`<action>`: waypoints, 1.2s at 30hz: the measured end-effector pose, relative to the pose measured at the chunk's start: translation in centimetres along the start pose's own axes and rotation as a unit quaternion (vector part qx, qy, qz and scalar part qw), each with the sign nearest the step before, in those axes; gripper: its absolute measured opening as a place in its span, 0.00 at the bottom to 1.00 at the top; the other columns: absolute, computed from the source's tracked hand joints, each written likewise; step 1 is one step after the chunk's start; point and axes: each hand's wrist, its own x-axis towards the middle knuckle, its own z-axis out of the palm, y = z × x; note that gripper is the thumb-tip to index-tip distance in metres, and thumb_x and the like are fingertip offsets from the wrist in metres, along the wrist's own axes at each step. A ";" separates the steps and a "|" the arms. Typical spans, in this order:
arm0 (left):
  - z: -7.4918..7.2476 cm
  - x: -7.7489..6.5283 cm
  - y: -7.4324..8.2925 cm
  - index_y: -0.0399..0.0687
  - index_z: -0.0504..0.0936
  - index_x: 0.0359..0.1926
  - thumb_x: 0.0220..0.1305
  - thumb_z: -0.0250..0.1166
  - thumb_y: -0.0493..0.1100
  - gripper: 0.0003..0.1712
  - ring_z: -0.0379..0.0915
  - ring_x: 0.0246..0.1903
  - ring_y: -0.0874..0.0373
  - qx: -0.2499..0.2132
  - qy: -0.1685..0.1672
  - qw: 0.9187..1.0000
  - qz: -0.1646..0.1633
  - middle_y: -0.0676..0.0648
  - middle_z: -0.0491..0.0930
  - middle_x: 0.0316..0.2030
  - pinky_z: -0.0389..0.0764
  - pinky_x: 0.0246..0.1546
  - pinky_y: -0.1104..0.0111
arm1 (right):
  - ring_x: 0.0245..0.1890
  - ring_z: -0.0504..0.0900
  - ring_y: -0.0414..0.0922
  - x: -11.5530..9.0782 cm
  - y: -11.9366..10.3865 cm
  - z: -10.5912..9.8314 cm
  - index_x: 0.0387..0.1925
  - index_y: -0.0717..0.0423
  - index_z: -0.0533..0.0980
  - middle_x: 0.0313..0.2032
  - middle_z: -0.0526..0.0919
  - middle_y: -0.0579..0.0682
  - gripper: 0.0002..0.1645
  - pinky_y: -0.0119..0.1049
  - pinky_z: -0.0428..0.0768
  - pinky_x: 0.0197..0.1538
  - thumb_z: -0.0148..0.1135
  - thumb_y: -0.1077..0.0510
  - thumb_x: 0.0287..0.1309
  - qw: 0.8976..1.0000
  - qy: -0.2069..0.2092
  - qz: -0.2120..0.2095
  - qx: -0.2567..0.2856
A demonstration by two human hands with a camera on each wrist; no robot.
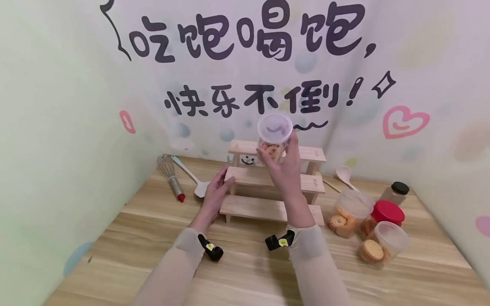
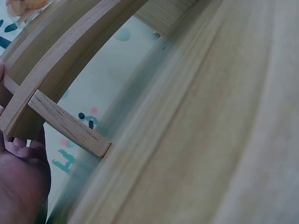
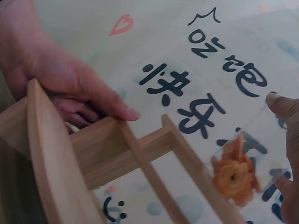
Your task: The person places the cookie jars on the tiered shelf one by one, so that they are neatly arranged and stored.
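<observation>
Now the right hand (image 1: pixel 287 172) grips one cookie jar (image 1: pixel 274 128), the left hand (image 1: pixel 217 191) one three-step rack (image 1: pixel 252 176), four other jars (image 1: pixel 388 211) nearby.

You faced a pale back wall (image 1: pixel 245 72) printed with two rows of bold dark Chinese characters (image 1: pixel 250 36), a pink heart (image 1: pixel 403 126) towards its right side and soft bluish spots (image 1: pixel 305 63) scattered about. To your left rose a faintly greenish side wall (image 1: pixel 57 106); to your right stood another pale wall (image 1: pixel 465 106) with a pink patch (image 1: pixel 483 226). Below you, a light-brown, wood-grained worktop (image 1: pixel 245 272) met the back wall under soft light, which looked dimmer in both wrist views.
</observation>
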 end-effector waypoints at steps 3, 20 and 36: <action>0.1 0.0 0.2 0.51 0.63 0.76 0.70 0.66 0.49 0.38 0.55 0.73 0.61 -0.002 -0.004 1.000 0.000 0.52 0.61 0.74 0.60 0.72 0.65 | 0.66 0.70 0.52 -0.1 0.5 0.3 0.74 0.57 0.57 0.65 0.71 0.59 0.56 0.52 0.70 0.68 0.80 0.64 0.48 1.000 0.002 0.004 0.003; 0.9 0.0 0.0 0.54 0.64 0.76 0.69 0.67 0.52 0.39 0.53 0.74 0.60 -0.011 -0.005 1.000 -0.007 0.52 0.59 0.75 0.60 0.72 0.65 | 0.71 0.66 0.49 -0.1 3.1 -0.1 0.73 0.54 0.58 0.68 0.69 0.57 0.48 0.45 0.69 0.70 0.74 0.52 0.59 0.993 -0.056 0.099 0.004; 0.0 -0.3 0.2 0.58 0.66 0.75 0.68 0.68 0.54 0.38 0.55 0.73 0.60 0.004 0.012 1.000 -0.005 0.52 0.61 0.74 0.62 0.71 0.64 | 0.62 0.73 0.51 -1.0 4.3 2.1 0.70 0.59 0.59 0.62 0.73 0.59 0.45 0.47 0.72 0.66 0.70 0.45 0.62 0.983 -0.122 0.111 -0.085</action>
